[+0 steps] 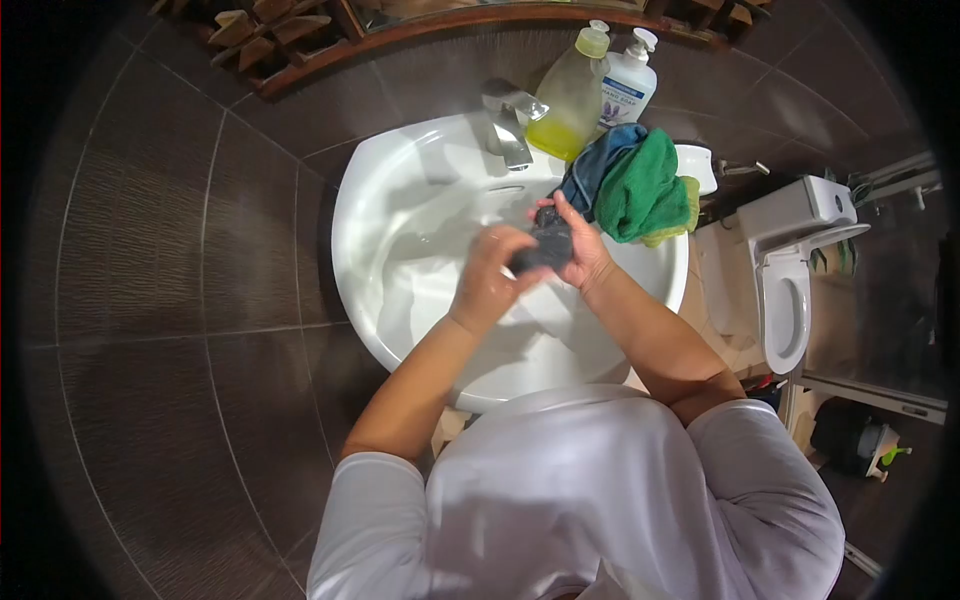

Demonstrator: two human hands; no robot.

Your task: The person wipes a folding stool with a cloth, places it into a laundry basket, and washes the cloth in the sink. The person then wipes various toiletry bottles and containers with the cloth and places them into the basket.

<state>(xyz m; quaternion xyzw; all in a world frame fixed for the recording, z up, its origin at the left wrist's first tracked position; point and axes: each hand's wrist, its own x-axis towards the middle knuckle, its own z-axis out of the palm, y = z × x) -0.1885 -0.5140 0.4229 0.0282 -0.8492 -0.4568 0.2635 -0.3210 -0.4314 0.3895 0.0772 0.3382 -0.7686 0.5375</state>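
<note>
Over the white sink (360,235), both hands are on a dark grey cloth (553,245). My left hand (490,275) is blurred by motion, its fingers curled onto the cloth's near end. On the other side, my right hand (585,250) wraps the cloth between thumb and fingers. A chrome faucet (512,140) stands behind the hands at the sink's back edge. Beside my right hand, a green cloth (640,185) and a blue cloth (598,170) lie bunched on the sink's rim.
Behind the cloths stand a bottle of yellow-green liquid (568,95) and a white hand soap bottle (630,80). A wooden-framed shelf (270,40) hangs above the sink. To the right is a white toilet (785,300) with its lid raised. Dark tiled wall (150,250) fills the left.
</note>
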